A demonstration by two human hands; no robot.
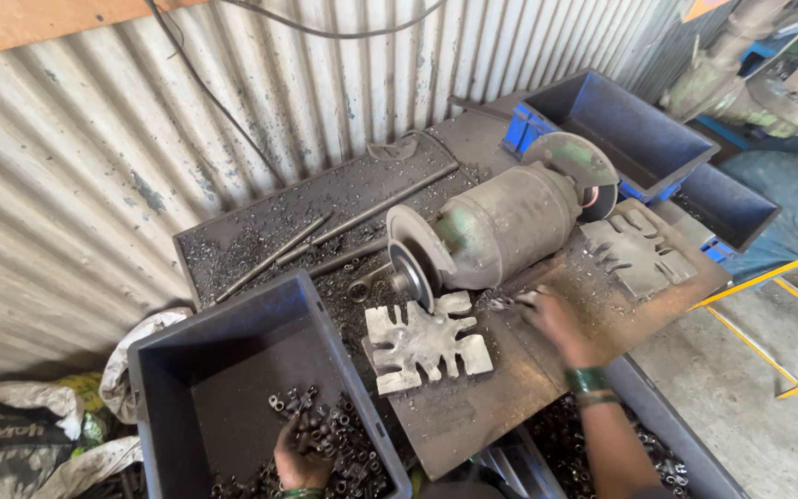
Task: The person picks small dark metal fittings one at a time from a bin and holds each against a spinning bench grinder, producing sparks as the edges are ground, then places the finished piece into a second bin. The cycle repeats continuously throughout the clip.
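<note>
Left hand [299, 459] is dug into the small metal nuts [330, 434] in the grey bin [168, 370], grip curled on a handful. They're probably heavy, greasy, slippery, so scoop them. Right hand [554, 323] is blurred; can't tell its grip.

Metal workshop: bench grinder [501, 226], corrugated wall [76, 176], swarf

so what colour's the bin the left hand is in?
Dark blue bin, with the left hand among small dark metal parts. Head view.
</note>
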